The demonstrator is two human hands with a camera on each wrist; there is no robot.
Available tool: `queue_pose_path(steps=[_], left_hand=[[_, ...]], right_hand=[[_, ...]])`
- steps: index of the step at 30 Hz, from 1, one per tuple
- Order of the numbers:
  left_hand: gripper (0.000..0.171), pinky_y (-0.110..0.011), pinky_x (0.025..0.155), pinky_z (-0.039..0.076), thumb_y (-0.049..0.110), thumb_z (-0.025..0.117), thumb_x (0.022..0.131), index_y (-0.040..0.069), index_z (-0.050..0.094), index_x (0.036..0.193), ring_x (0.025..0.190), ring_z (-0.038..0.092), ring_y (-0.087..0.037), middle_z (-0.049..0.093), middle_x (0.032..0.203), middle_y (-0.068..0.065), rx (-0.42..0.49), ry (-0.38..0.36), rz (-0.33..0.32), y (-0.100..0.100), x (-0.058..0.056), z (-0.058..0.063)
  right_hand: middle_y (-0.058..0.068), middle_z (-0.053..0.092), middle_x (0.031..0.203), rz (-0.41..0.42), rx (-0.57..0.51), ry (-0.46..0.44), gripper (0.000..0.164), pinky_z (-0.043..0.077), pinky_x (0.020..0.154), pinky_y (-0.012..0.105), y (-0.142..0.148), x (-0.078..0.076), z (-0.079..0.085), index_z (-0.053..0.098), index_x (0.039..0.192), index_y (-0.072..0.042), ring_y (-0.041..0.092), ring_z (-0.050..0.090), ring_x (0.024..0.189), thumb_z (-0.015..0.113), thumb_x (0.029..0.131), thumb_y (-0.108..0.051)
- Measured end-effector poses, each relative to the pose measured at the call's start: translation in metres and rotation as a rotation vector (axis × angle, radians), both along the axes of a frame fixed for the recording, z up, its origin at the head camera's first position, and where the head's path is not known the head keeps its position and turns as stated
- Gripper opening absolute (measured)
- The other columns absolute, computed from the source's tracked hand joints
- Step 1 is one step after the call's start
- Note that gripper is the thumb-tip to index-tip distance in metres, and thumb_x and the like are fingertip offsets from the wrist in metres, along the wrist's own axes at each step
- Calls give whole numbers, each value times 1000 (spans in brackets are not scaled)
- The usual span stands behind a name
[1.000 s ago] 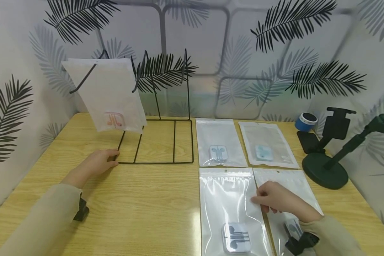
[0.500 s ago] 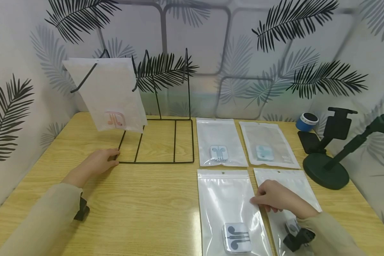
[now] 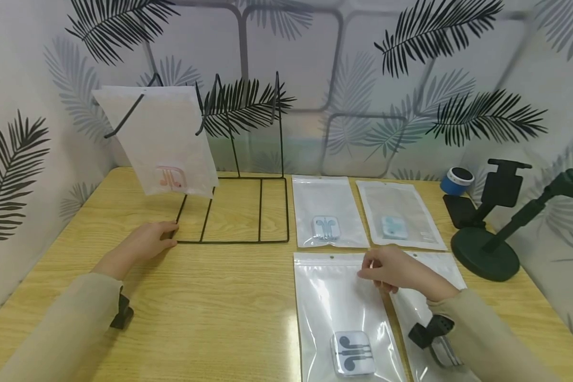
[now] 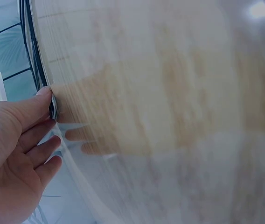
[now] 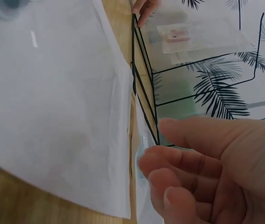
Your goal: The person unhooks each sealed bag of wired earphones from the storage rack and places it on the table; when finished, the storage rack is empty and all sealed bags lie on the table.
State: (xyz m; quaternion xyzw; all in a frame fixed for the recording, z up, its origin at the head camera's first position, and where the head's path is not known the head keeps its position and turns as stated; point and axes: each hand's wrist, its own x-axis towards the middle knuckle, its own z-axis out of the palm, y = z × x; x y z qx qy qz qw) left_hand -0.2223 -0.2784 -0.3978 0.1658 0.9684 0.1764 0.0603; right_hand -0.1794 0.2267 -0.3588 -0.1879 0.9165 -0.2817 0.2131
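At the left my left hand (image 3: 148,244) pinches the front corner of a black wire display rack (image 3: 234,242); the left wrist view shows its thumb and forefinger on the wire (image 4: 38,60). From the rack's left hooks hangs a white pouch (image 3: 157,138) with pink earphones showing, perhaps with others behind it. My right hand (image 3: 396,270) is over the upper right part of the front-left zip pouch (image 3: 334,302), which holds boxed earphones (image 3: 353,354). Loosely bent fingers with nothing between them show in the right wrist view, beside the pouch (image 5: 58,102).
Two more earphone pouches (image 3: 327,204) (image 3: 401,212) lie behind, and a front-right pouch (image 3: 425,302) is partly under the right arm. A dark green stand (image 3: 484,254), a phone-like black slab (image 3: 458,211) and a blue round jar (image 3: 457,182) stand at the right.
My right hand has left the right edge of the front-left pouch and moved up and left toward its top. That pouch earlier shifted slightly left and straightened. The left hand stays on the rack.
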Motion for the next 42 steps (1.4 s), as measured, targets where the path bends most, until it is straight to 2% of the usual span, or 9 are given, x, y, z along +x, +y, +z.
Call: queue_pose_path(steps=[6, 7, 12, 16, 22, 25, 31, 36, 42], left_hand=[[46, -58, 92, 36, 15, 62, 89, -10, 50, 125, 113, 43, -49, 46, 126, -32, 6, 13, -7, -2, 0, -1], [45, -57, 90, 39, 16, 62, 89, -9, 51, 125, 112, 45, -49, 47, 125, -31, -6, 35, -6, -2, 0, -2], [46, -57, 91, 38, 16, 62, 89, -8, 51, 126, 113, 44, -48, 46, 127, -31, -7, 24, -5, -2, -1, -3], [45, -58, 93, 35, 12, 60, 90, -11, 48, 127, 116, 40, -49, 43, 129, -32, -4, -7, 3, -1, -1, -2], [45, -58, 94, 34, 13, 60, 90, -10, 48, 127, 116, 40, -49, 43, 129, -32, -10, 6, 6, -1, -1, -2], [45, -58, 94, 34, 12, 61, 89, -11, 49, 126, 116, 40, -49, 44, 128, -31, -11, 19, -3, -2, -1, -3], [44, -58, 95, 33, 12, 61, 89, -11, 50, 125, 116, 41, -49, 45, 127, -31, -10, 28, -7, -1, -1, -3], [44, -58, 95, 33, 11, 61, 89, -11, 50, 125, 116, 41, -49, 45, 127, -32, -11, 33, -9, -2, 0, -3], [44, -58, 94, 34, 12, 61, 89, -11, 50, 125, 115, 42, -49, 46, 127, -31, -21, 43, -12, -1, 0, -2]], right_hand=[[6, 57, 63, 33, -83, 88, 13, 47, 41, 28, -25, -30, 3, 63, 88, -5, 15, 52, 45, 63, 89, -18], [7, 58, 64, 36, -101, 95, 13, 48, 42, 29, -30, -35, 4, 64, 89, -4, 15, 53, 46, 63, 89, -18], [13, 59, 69, 50, -179, 121, 13, 49, 45, 30, -59, -55, 3, 63, 91, -4, 22, 55, 51, 63, 88, -17], [13, 61, 74, 54, -205, 138, 12, 50, 49, 32, -83, -70, -4, 63, 93, -5, 26, 56, 57, 63, 89, -17], [7, 61, 78, 96, -237, 135, 16, 53, 49, 31, -112, -89, -21, 63, 98, -4, 19, 57, 61, 64, 88, -16], [4, 61, 80, 149, -230, 127, 21, 52, 50, 29, -125, -94, -28, 62, 102, -2, 18, 58, 63, 65, 88, -17], [-1, 61, 84, 232, -175, 159, 22, 48, 62, 23, -147, -95, -35, 64, 101, -4, 13, 55, 76, 69, 85, -18], [0, 61, 82, 231, -154, 110, 16, 48, 60, 23, -157, -92, -36, 65, 98, -5, 14, 55, 75, 69, 84, -13], [-2, 59, 77, 220, -89, 139, 7, 44, 61, 23, -163, -92, -39, 68, 91, -11, 13, 51, 71, 67, 84, -8]])
